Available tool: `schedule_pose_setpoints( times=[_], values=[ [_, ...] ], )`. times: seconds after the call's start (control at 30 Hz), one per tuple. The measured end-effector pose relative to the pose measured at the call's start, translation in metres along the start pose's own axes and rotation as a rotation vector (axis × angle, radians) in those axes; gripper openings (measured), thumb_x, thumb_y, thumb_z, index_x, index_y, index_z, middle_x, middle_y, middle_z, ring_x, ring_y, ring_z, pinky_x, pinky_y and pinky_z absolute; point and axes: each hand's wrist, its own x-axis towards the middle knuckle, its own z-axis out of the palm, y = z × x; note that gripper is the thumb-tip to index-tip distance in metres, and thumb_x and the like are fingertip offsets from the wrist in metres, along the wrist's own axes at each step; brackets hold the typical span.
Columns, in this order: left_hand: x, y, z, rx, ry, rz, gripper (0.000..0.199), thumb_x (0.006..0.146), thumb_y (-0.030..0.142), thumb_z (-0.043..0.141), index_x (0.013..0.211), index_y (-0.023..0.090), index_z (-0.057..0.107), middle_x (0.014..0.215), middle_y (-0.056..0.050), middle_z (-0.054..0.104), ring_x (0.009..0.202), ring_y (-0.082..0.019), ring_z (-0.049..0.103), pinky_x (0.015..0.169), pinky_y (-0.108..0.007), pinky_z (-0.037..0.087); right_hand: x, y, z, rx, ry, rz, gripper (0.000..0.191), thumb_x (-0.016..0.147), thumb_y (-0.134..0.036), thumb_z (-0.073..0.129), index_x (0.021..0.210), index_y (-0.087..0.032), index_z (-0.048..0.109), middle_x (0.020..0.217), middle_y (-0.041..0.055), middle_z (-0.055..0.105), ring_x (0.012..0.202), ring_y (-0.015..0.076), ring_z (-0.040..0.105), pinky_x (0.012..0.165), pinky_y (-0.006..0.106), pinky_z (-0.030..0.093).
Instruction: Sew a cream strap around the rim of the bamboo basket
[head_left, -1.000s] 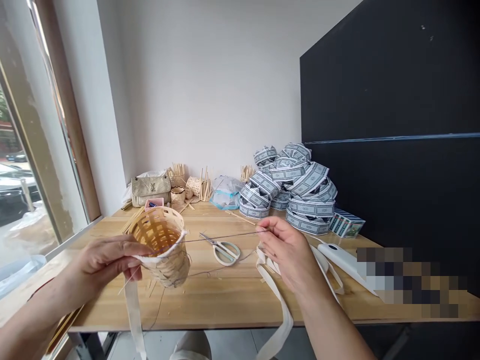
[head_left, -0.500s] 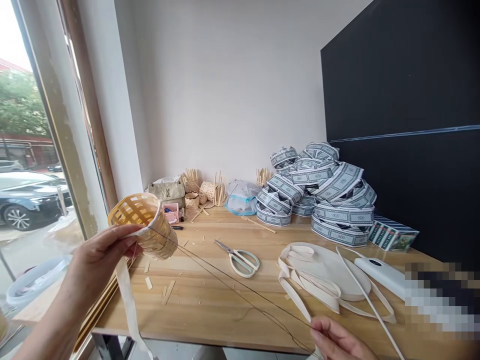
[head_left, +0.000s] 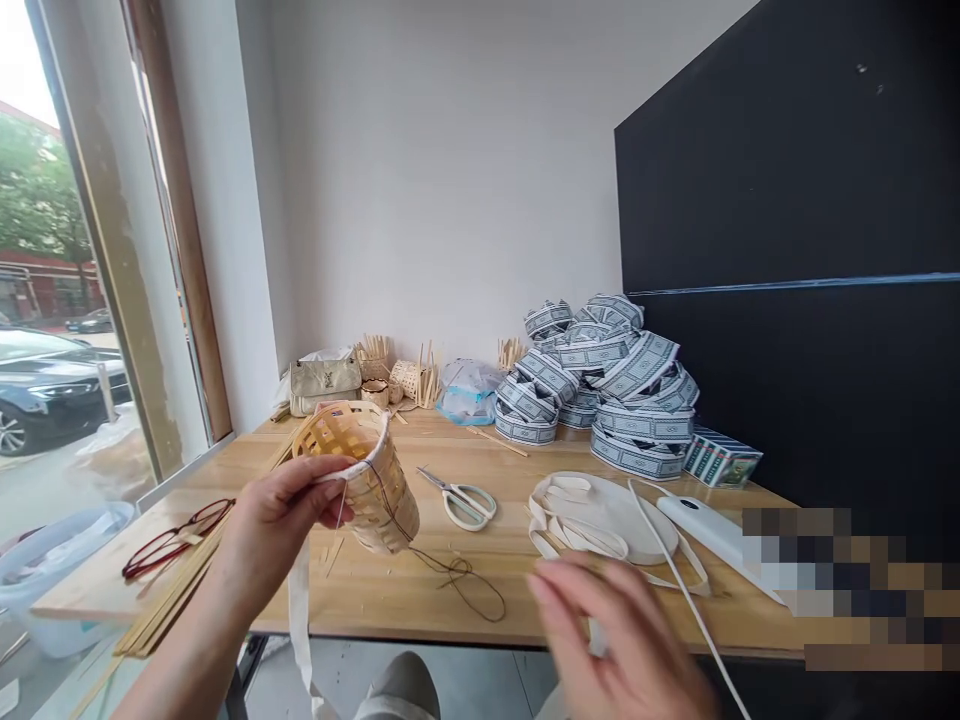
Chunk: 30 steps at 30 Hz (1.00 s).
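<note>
My left hand [head_left: 296, 500] pinches the rim of a small woven bamboo basket [head_left: 382, 505], which is tilted with its mouth toward the upper left. White cloth tape [head_left: 298, 610] covers part of the rim and hangs down below my hand. Dark thread [head_left: 480, 590] runs from the rim over the basket's side and ends in loose loops above the tabletop. My right hand [head_left: 615, 625] is apart from the basket, at the front edge of the table. Motion smears its fingers, so I cannot make out whether anything is in them.
Scissors [head_left: 461, 500] lie on the wooden table [head_left: 450, 455]. A coil of white tape [head_left: 585, 510] and a pale-blue device [head_left: 712, 540] are to the right. Patterned bands [head_left: 600, 385] are piled behind. Red glasses [head_left: 176, 540] and bamboo strips [head_left: 169, 600] lie left.
The thread that stretched taut to my right hand now hangs slack in loops. My right hand has moved left and blurs. The view has shifted, and the basket appears farther right.
</note>
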Motion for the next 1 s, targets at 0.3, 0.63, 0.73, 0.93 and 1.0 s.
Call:
schedule_pose_setpoints(
  times=[0.3, 0.63, 0.73, 0.93, 1.0],
  values=[
    [-0.009, 0.010, 0.013, 0.024, -0.059, 0.034, 0.015, 0.064, 0.023, 0.063, 0.073, 0.021, 0.076, 0.062, -0.002, 0.072, 0.046, -0.016, 0.064, 0.041, -0.022, 0.054, 0.056, -0.054, 0.088, -0.091, -0.162, -0.845, 0.014, 0.083, -0.008, 0.055, 0.074, -0.013, 0.064, 0.064, 0.0017, 0.058, 0.065, 0.0156, 0.050, 0.060, 0.030, 0.042],
    [-0.018, -0.004, 0.023, -0.081, -0.163, -0.041, 0.014, 0.070, 0.023, 0.061, 0.075, 0.016, 0.073, 0.050, -0.002, 0.066, 0.044, -0.015, 0.062, 0.044, -0.022, 0.054, 0.022, -0.075, 0.079, 0.147, -0.310, -0.880, 0.028, 0.089, -0.015, 0.043, 0.064, -0.023, 0.052, 0.059, -0.0034, 0.051, 0.055, 0.0115, 0.048, 0.054, 0.026, 0.041],
    [-0.019, -0.007, 0.026, -0.028, -0.160, 0.032, 0.015, 0.074, 0.021, 0.059, 0.077, 0.016, 0.073, 0.051, -0.001, 0.065, 0.045, -0.013, 0.060, 0.045, -0.020, 0.053, 0.011, -0.080, 0.073, 0.194, -0.298, -0.669, 0.027, 0.089, -0.010, 0.036, 0.076, -0.020, 0.056, 0.063, -0.0005, 0.058, 0.055, 0.0109, 0.053, 0.053, 0.024, 0.043],
    [-0.022, -0.016, 0.021, 0.118, 0.024, 0.173, 0.016, 0.077, 0.020, 0.058, 0.084, 0.017, 0.072, 0.058, 0.000, 0.066, 0.051, -0.012, 0.062, 0.048, -0.020, 0.054, -0.010, -0.038, 0.055, 0.578, -0.286, 0.282, 0.029, 0.093, -0.039, 0.044, 0.073, -0.021, 0.055, 0.049, -0.0054, 0.043, 0.043, 0.0083, 0.041, 0.042, 0.020, 0.035],
    [-0.023, -0.020, 0.019, 0.155, 0.054, 0.185, 0.016, 0.077, 0.019, 0.057, 0.084, 0.018, 0.072, 0.060, 0.001, 0.066, 0.051, -0.012, 0.062, 0.049, -0.020, 0.054, -0.035, -0.009, 0.042, 0.705, -0.259, 0.695, 0.040, 0.085, -0.056, 0.050, 0.065, -0.021, 0.051, 0.045, -0.0074, 0.031, 0.038, 0.0070, 0.031, 0.038, 0.019, 0.028]
  ],
)
